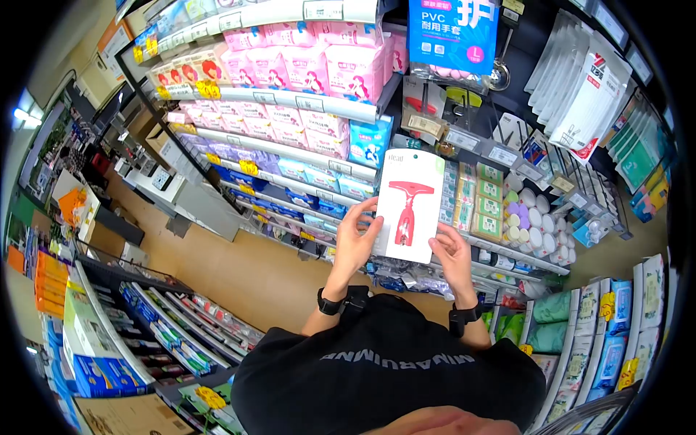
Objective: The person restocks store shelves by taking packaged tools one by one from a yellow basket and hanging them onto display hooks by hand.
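Observation:
A white card pack (428, 204) with a red T-shaped tool on its front, perhaps a peeler, is held up facing me. A hanging hole shows near its top edge. My left hand (355, 235) is closed on the left edge, thumb on the front face and fingers mostly behind. On the lower right edge, my right hand (453, 254) grips the card, thumb in front. Dark bands circle both wrists. Just behind the card stand shelves of packaged goods.
Shelves of pink packs (355, 72) rise ahead on the left. A blue PVC glove pack (453, 36) hangs above the card, with white packs (580, 94) on hooks to the right. White cups (540, 225) fill a lower shelf. More shelving (569, 341) stands close behind me on both sides.

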`<state>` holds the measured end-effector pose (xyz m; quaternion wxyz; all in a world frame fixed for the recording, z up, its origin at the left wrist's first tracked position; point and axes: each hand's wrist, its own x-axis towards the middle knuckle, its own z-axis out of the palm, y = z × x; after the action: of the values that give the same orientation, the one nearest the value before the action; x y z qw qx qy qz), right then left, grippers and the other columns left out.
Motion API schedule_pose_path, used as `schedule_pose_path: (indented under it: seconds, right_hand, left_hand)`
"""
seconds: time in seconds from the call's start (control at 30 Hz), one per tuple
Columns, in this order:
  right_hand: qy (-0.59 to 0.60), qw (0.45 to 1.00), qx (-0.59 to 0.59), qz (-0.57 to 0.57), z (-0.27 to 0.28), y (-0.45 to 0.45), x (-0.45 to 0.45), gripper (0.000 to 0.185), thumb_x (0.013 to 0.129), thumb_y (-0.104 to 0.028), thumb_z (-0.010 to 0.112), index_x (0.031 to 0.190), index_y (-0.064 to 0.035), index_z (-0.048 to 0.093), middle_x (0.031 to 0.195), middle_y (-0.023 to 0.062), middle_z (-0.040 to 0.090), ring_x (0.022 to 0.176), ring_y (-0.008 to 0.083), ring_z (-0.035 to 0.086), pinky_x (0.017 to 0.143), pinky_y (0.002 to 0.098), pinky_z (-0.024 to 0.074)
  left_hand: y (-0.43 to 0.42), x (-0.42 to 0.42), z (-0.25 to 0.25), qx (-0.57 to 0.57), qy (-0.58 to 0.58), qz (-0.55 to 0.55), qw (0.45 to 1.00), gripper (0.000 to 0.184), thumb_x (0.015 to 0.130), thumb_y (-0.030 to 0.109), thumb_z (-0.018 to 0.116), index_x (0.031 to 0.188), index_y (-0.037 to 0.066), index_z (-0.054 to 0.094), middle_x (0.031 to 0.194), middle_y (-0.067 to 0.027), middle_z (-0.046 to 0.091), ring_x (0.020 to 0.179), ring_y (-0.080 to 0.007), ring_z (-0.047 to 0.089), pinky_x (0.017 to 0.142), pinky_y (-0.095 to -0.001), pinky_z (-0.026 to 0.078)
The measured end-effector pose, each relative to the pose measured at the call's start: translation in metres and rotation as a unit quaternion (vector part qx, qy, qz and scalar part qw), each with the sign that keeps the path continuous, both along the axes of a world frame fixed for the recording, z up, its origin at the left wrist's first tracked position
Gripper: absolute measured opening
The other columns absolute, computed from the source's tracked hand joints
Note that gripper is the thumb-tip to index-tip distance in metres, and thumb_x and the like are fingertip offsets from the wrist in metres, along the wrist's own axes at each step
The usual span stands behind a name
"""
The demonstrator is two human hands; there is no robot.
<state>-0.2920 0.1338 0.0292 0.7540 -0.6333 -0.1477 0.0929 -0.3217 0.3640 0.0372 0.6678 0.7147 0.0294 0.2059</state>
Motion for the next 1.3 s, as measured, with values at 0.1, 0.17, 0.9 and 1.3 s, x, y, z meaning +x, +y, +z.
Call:
schedule_pose_path:
  seconds: [0.1,0.17,0.9,1.3]
  right_hand:
    - [-0.011,0.999,-0.008,-0.031,0.001,0.012,0.018,0.038,0.095,-0.002,0.064,0.132,0.0034,0.054,0.105,0.0095,0.072,0.092,0.0101,0.065,0.082,0.0241,0.051]
    - [-0.014,0.999,-0.008,-0.047,-0.007,0.016,0.028,0.039,0.095,-0.002,0.064,0.132,0.0033,0.054,0.105,0.009,0.072,0.092,0.0091,0.064,0.082,0.0241,0.05]
    - [-0.056,0.988,-0.018,-0.143,-0.014,0.038,0.059,0.034,0.096,0.0,0.062,0.128,0.0056,0.056,0.101,0.0044,0.069,0.086,0.0039,0.057,0.073,0.0193,0.044]
    - [-0.05,0.986,-0.02,-0.157,-0.011,0.041,0.062,0.035,0.095,0.0,0.062,0.129,0.005,0.055,0.099,0.0041,0.07,0.084,0.0047,0.058,0.074,0.0205,0.0444]
  left_hand:
    - [0.011,0.024,0.004,-0.006,-0.008,-0.016,1.0,0.04,0.09,0.005,0.068,0.13,0.004,0.061,0.111,-0.0076,0.062,0.084,-0.0112,0.061,0.072,-0.0258,0.05]
    - [0.017,0.036,0.004,-0.007,-0.008,-0.023,1.0,0.04,0.091,0.005,0.068,0.13,0.003,0.061,0.111,-0.007,0.062,0.084,-0.0106,0.061,0.07,-0.0249,0.049]
    - [0.035,0.086,0.004,-0.065,-0.01,-0.073,0.995,0.033,0.091,0.002,0.067,0.124,0.004,0.063,0.104,-0.0047,0.067,0.081,-0.0077,0.062,0.069,-0.022,0.047]
    - [0.034,0.087,0.01,-0.055,-0.013,-0.073,0.996,0.032,0.092,0.002,0.066,0.124,0.003,0.064,0.105,-0.0053,0.065,0.083,-0.0085,0.061,0.07,-0.0228,0.049]
